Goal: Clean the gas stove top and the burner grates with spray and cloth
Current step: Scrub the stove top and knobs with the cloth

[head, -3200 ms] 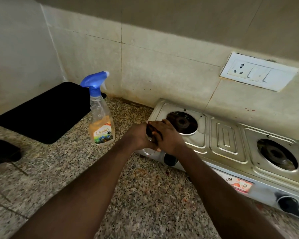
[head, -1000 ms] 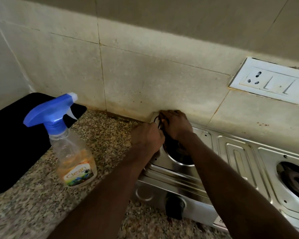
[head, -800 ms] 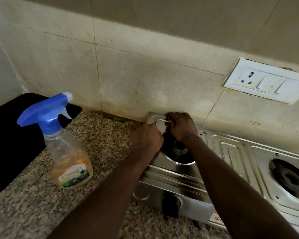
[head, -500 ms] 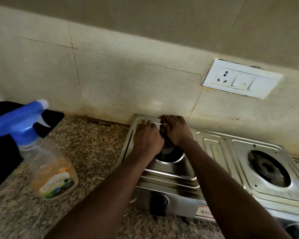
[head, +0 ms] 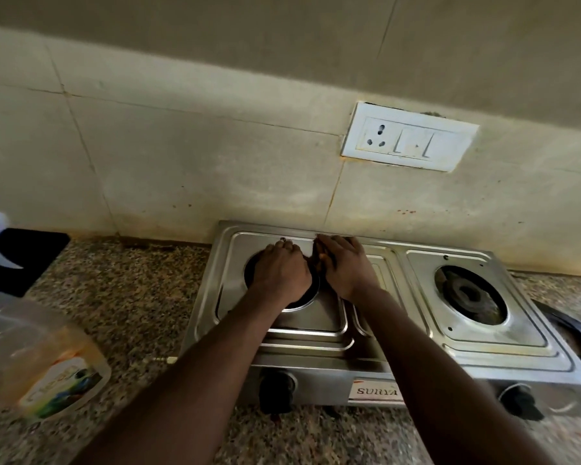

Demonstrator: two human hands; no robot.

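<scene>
The steel two-burner gas stove (head: 319,323) stands against the tiled wall, and no grates show on it. My left hand (head: 279,273) lies over the left burner well (head: 302,303), fingers stretched toward the stove's back edge. My right hand (head: 346,263) is just beside it on the middle panel, its thumb and fingers pinching a small dark thing (head: 317,261) that looks like a cloth; most of it is hidden between the hands. The spray bottle (head: 44,357), clear with orange liquid and a blue trigger head, stands blurred on the counter at far left, apart from both hands.
The right burner (head: 470,293) is uncovered. Two black knobs (head: 275,384) (head: 520,401) face me on the front panel. A black mat (head: 24,256) lies at back left on the speckled granite counter (head: 131,297). A white socket plate (head: 410,140) is on the wall. A dark hose (head: 577,330) curves at right.
The view has swung right and down, so the whole stove shows. Both hands moved from the stove's front left corner to its back edge and stay together over the left burner.
</scene>
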